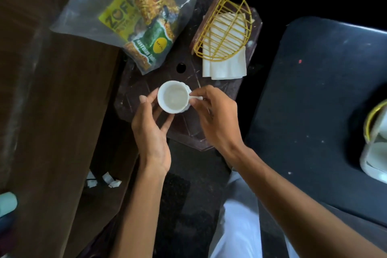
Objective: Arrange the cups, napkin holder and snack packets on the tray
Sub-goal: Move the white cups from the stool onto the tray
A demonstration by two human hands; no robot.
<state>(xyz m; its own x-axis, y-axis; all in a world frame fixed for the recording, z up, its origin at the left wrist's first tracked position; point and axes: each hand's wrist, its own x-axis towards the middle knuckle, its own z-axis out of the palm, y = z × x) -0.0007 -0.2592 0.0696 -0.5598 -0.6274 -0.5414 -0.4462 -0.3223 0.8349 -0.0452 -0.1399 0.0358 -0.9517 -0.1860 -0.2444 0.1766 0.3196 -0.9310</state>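
While right hand pinches the cup by its handle, left hand lies slack, cupping beside it; ceramic likely light, slick, chip-prone.

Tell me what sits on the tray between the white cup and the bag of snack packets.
In the head view, nothing stands between the white cup and the bag of snack packets: only bare dark tray, with a small round hole in its surface.
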